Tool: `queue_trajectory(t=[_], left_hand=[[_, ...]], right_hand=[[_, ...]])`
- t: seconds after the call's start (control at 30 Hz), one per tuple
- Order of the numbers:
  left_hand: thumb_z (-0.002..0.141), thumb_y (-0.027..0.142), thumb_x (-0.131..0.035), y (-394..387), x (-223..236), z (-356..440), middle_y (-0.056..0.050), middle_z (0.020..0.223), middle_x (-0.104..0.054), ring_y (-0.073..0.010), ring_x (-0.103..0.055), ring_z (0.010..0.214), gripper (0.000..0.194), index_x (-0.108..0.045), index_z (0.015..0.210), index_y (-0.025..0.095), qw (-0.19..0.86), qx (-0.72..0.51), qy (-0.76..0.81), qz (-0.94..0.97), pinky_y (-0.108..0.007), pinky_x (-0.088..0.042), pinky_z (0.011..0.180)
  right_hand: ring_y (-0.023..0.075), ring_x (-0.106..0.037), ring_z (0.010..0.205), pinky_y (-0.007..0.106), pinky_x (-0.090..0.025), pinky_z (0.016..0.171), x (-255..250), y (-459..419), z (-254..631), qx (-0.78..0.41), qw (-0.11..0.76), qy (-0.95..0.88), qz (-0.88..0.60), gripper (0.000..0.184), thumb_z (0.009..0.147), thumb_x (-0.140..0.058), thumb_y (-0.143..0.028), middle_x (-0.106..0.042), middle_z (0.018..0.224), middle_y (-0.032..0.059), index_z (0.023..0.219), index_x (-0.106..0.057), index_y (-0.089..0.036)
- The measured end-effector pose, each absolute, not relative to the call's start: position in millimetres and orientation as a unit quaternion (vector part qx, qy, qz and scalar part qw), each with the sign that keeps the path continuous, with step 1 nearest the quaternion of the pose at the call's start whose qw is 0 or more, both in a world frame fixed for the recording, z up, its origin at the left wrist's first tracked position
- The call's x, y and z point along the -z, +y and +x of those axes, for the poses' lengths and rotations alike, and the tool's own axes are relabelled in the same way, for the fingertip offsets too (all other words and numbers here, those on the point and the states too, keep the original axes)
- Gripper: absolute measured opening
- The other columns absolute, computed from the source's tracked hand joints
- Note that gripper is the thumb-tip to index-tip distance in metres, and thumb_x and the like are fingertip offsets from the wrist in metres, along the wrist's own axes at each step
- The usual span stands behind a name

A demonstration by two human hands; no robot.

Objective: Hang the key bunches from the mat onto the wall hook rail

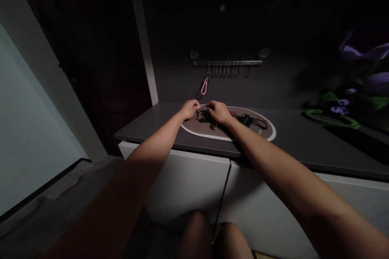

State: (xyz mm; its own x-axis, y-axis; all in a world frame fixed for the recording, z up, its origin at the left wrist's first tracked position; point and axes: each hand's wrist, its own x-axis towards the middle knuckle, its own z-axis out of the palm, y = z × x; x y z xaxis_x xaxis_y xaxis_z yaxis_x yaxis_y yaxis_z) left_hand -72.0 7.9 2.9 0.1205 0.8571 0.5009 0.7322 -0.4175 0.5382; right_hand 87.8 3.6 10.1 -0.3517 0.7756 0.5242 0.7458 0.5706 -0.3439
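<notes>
Both my hands are over an oval brown mat (200, 131) with a pale rim, which lies on the dark countertop. The fingertips of my left hand (190, 109) are pinched together above its left part. Just to the right, my right hand (219, 112) is curled with its fingers pinched too. A small dark tangle of metal keys and rings (203, 116) shows between and below the fingers; what each pinch holds is too small to make out. A round brass-coloured piece (214, 126) hangs or lies under my right hand. Beside that hand rests a black key item (245, 119).
A clear rail (227, 63) with several hooks is fixed to the dark wall; a pink strap (204, 87) hangs from its left end. Purple flowers (339, 109) and a green ring (331, 119) stand at the right. White cabinet doors (191, 182) are below the countertop (306, 145).
</notes>
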Motion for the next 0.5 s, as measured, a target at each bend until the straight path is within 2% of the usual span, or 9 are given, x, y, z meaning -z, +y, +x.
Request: queue_trajectory(t=[0.23,0.4,0.5], left_hand=[[0.076,0.013,-0.049,8.7,-5.0,-70.1,0.000,0.068,-0.057,-0.0094,-0.051,0.066,0.008,-0.055,0.070,0.012,0.176,-0.482,0.478,0.713,-0.022,-0.040,0.067],[0.077,0.014,-0.051,4.9,-8.7,-67.6,0.001,0.066,-0.055,-0.0066,-0.050,0.061,0.005,-0.053,0.075,0.012,0.309,-0.525,0.428,0.667,-0.020,-0.040,0.061],[0.077,0.016,-0.052,3.7,-10.0,-67.8,0.000,0.069,-0.055,-0.0059,-0.050,0.061,0.004,-0.053,0.077,0.011,0.355,-0.538,0.402,0.650,-0.018,-0.039,0.057]], right_hand=[[0.0197,-0.058,0.090,0.028,-0.040,0.080,-11.6,3.0,85.7,-0.023,0.341,-0.822,-0.455,0.024,0.080,-0.048,-0.021,-0.065,0.098,0.0098,0.097,-0.063,-0.015],[0.0174,-0.057,0.086,0.027,-0.040,0.079,-14.7,-0.5,84.9,-0.045,0.391,-0.816,-0.423,0.023,0.080,-0.049,-0.027,-0.065,0.096,0.0075,0.095,-0.063,-0.017],[0.0157,-0.057,0.082,0.026,-0.040,0.077,-16.8,-2.3,84.9,-0.074,0.429,-0.804,-0.405,0.020,0.079,-0.050,-0.026,-0.065,0.091,0.0061,0.091,-0.063,-0.016]])
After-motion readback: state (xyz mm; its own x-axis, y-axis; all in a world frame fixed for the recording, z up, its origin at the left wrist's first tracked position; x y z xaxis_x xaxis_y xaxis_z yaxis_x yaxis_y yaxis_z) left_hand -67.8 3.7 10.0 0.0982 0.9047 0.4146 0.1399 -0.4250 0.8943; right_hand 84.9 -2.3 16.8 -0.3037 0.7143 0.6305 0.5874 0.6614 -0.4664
